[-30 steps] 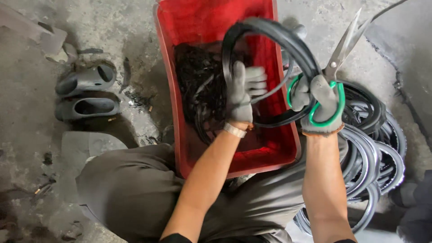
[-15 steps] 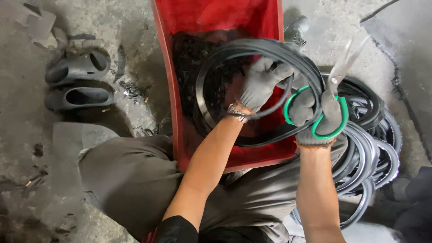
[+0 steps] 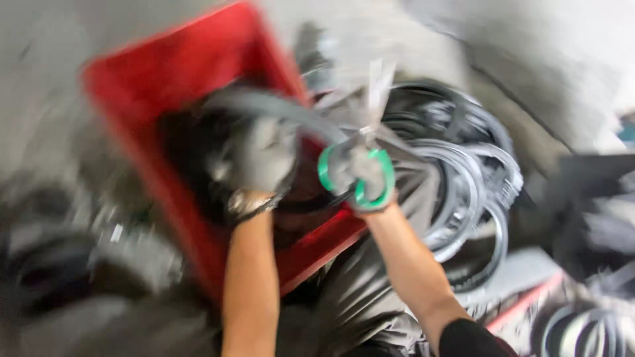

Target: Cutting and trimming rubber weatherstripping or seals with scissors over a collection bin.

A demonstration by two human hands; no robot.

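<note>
Compared with the frame half a second earlier, the head camera is swinging hard: the whole picture is now smeared, and the red rectangular plastic bin [image 3: 198,99] is sitting tilted in the upper left of the frame instead of upright at top centre. Both gloved hands are now lying closer together at frame centre.

The left hand [image 3: 254,162], in a grey work glove, is closing around the black rubber sealing strip [image 3: 264,106] over the bin; blur is hiding the exact finger wrap. The right hand [image 3: 360,175], also gloved, is clenching the green-handled steel scissors [image 3: 370,112], with the blades pointing toward the top of the frame; whether the blades are parted cannot be told.

The strip is running as an arc from the upper left, above the left hand, down and right toward the scissors, so its long axis is crossing the blades at an angle just beside the pivot. The right hand is the nearer one to that crossing point.

To the right of the frame, a pile of grey and black looped rubber rings [image 3: 463,178] is lying on the concrete floor [image 3: 582,59].
</note>
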